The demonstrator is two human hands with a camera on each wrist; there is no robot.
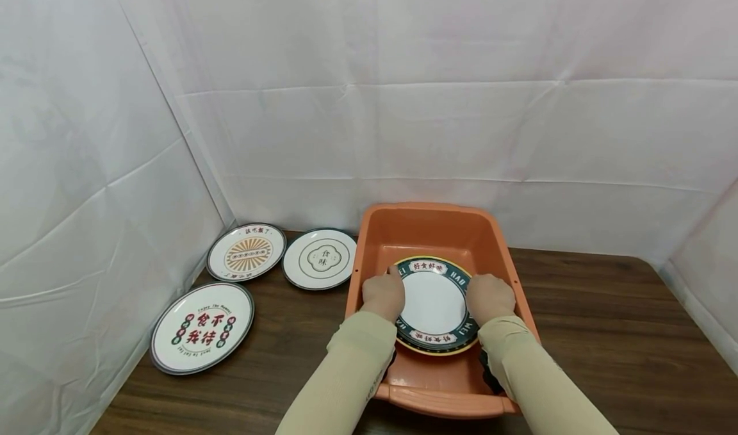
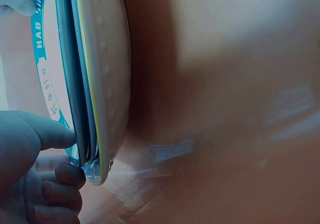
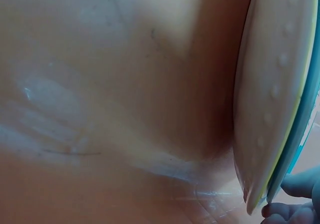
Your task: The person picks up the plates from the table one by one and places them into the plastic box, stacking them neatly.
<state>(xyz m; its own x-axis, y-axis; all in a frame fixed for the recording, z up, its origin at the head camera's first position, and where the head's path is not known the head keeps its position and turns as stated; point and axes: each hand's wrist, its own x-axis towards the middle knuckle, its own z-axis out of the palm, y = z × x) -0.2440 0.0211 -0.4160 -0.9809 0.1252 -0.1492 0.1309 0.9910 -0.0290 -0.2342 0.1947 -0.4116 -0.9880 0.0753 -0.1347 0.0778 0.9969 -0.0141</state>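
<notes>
Inside the orange plastic basin (image 1: 444,406) lies a stack of plates, topped by a white plate (image 1: 432,303) with a dark green lettered rim. My left hand (image 1: 383,294) pinches the rim on the left, thumb on top and fingers curled at the edge. Opposite it, my right hand (image 1: 491,297) pinches the right rim the same way. In the left wrist view, several rims lie close together above a lower yellow-edged dish (image 2: 112,83) with a bumpy cream outside. That dish also shows in the right wrist view, with the right fingertips right at the rims above it.
Left of the basin, a plate with red lettering (image 1: 202,329), one with an orange sunburst (image 1: 246,252) and one with a small green emblem (image 1: 319,259) lie face up on the dark wooden table (image 1: 611,332). White cloth (image 1: 438,134) hangs behind and at the sides.
</notes>
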